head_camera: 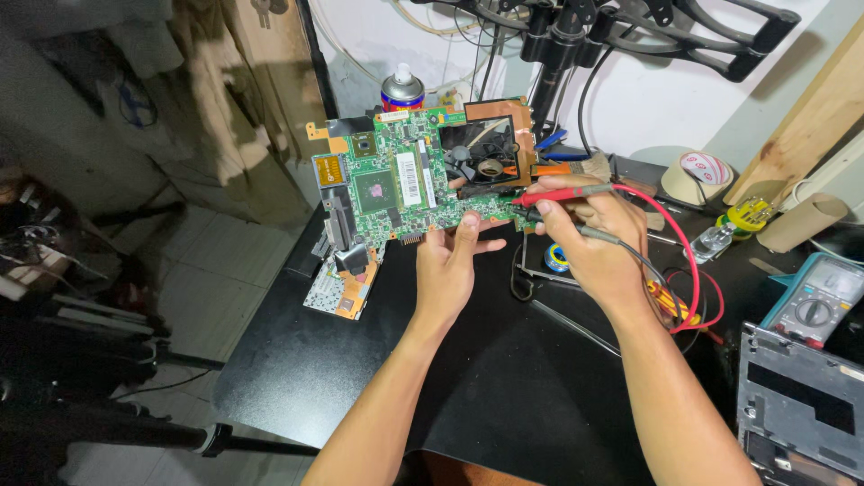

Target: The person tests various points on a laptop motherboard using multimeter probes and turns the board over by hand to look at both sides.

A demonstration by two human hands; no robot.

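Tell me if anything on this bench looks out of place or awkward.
The green circuit board is tilted up off the black table, propped by the left hand. The right hand pinches both the red probe and the black probe together. Nothing looks spilled or broken.

Black table (486, 396) stands against a white wall (684, 99). Pale tiled floor (211, 288) on the left, crossed by dark tripod legs (153, 432). Wooden plank (810, 117) leans at right. Black monitor arm (630, 27) overhead. Light even, indoor.
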